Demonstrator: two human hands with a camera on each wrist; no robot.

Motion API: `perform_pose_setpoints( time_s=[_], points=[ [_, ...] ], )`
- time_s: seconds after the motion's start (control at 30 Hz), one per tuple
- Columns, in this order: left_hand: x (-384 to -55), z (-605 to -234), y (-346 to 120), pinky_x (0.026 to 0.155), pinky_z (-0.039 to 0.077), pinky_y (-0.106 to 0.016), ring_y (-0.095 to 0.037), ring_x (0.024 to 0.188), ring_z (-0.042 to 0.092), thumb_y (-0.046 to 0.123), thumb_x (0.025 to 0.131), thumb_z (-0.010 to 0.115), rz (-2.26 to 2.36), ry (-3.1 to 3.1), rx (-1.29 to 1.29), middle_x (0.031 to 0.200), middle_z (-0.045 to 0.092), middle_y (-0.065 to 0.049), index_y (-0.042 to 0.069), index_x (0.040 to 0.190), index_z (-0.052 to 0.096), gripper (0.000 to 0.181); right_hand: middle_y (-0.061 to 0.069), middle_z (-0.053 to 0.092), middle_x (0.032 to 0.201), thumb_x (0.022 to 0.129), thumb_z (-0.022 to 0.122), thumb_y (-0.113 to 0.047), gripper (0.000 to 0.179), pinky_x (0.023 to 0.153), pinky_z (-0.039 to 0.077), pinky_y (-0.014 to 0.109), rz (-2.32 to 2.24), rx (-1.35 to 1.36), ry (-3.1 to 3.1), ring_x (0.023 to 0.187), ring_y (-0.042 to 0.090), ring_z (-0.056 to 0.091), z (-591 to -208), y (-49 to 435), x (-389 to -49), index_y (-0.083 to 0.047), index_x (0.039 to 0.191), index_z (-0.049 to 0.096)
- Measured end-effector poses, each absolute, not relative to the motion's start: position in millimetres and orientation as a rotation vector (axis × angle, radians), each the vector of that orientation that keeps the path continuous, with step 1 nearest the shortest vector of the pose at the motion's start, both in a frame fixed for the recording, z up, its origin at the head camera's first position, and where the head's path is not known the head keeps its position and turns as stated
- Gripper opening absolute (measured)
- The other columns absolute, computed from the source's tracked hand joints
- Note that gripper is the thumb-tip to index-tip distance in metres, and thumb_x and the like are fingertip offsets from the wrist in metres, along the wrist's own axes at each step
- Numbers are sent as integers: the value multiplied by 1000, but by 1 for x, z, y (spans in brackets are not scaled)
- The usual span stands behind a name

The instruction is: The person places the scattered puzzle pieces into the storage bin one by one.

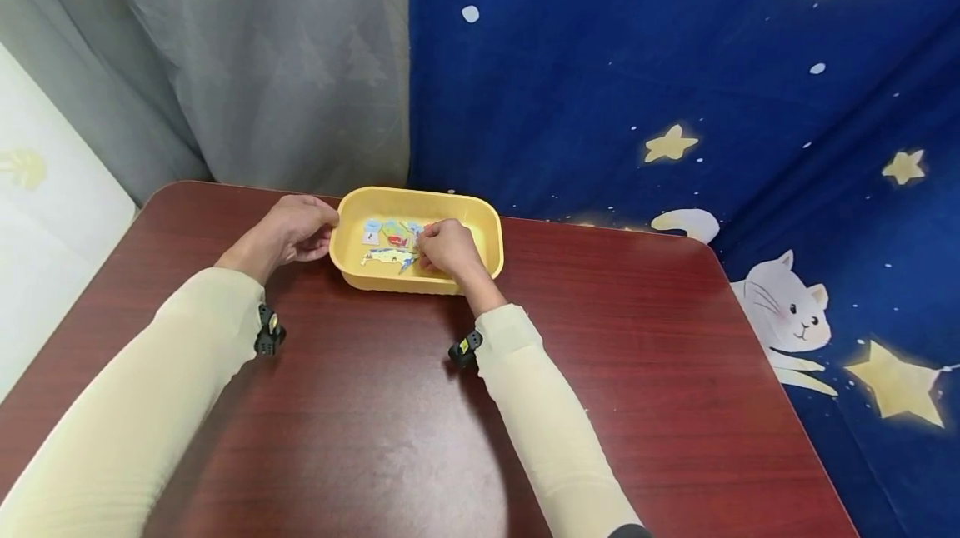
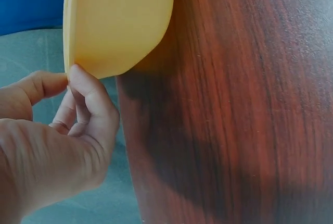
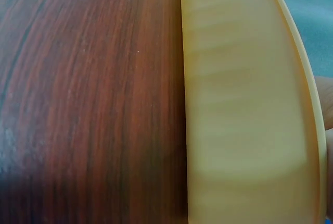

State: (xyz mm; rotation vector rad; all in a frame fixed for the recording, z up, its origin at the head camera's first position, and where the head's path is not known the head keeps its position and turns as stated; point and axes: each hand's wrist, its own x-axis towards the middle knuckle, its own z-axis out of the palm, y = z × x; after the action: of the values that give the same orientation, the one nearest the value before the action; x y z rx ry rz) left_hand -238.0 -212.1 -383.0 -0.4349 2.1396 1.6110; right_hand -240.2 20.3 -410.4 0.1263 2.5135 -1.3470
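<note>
A yellow plastic basin [image 1: 487,226] with rounded corners stands at the back of the table. Its left rim is pinched between the thumb and fingers of my left hand [image 2: 73,135]. Inside lie several flat colourful cutouts, among them a red one [image 1: 397,241], a pale one with blue edges [image 1: 388,256] and a small white square one [image 1: 371,234]. My right hand [image 1: 447,248] reaches over the near rim into the basin, its bent fingers down at the right side of these pieces. I cannot tell whether it grips one. In the right wrist view the basin's wall hides most of that hand.
The dark red wooden table [image 1: 360,405] extends toward me and to both sides. Its far edge runs just behind the basin. Beyond it hang a grey curtain [image 1: 300,63] and a blue curtain [image 1: 555,88] with stars and a white cat.
</note>
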Motion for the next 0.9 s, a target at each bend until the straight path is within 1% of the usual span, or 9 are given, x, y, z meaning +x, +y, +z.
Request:
perform_pose_setpoints(
  time_s=[0.1, 0.2, 0.43, 0.5, 0.7, 0.9],
  points=[
    [-237, -383, -212, 59, 56, -26, -9, 53, 57, 16, 95, 52, 1589, 2176, -433, 66, 55, 0, 3, 118, 50, 27, 15, 71, 84, 94, 59, -14, 20, 70, 60, 39, -1403, 98, 2534, 73, 26, 70, -411, 20, -238, 0, 99, 72],
    [-237, -382, -212, 58, 56, -26, -9, 52, 57, 16, 95, 52, 1587, 2182, -440, 65, 55, 0, 2, 117, 50, 26, 14, 71, 83, 94, 57, -14, 22, 69, 59, 38, -1439, 76, 2560, 73, 25, 71, -412, 20, -236, 0, 99, 73],
    [-235, -381, -216, 58, 56, -25, -10, 53, 57, 16, 95, 51, 1600, 2167, -467, 66, 54, 0, 3, 117, 49, 25, 12, 72, 81, 95, 57, -18, 23, 56, 56, 26, -1460, 37, 2595, 69, 22, 70, -414, 18, -234, -2, 102, 73],
    [-235, -382, -217, 59, 56, -26, -10, 54, 57, 17, 95, 51, 1599, 2168, -465, 66, 55, 0, 2, 118, 49, 27, 12, 72, 80, 95, 58, -18, 23, 55, 55, 24, -1468, 40, 2598, 69, 22, 70, -415, 17, -235, -2, 102, 73],
    [-236, -382, -217, 58, 56, -25, -10, 53, 57, 17, 96, 51, 1617, 2130, -455, 66, 54, 1, 3, 119, 48, 27, 16, 71, 84, 95, 59, -20, 24, 62, 59, 30, -1564, 65, 2496, 68, 23, 70, -419, 21, -237, 0, 103, 71],
    [-238, -383, -212, 56, 55, -23, -9, 52, 55, 16, 96, 51, 1656, 2099, -459, 65, 54, 1, 4, 118, 48, 26, 17, 71, 85, 95, 60, -19, 24, 61, 59, 29, -1663, 105, 2388, 63, 19, 68, -415, 29, -236, 1, 106, 69]
  ],
)
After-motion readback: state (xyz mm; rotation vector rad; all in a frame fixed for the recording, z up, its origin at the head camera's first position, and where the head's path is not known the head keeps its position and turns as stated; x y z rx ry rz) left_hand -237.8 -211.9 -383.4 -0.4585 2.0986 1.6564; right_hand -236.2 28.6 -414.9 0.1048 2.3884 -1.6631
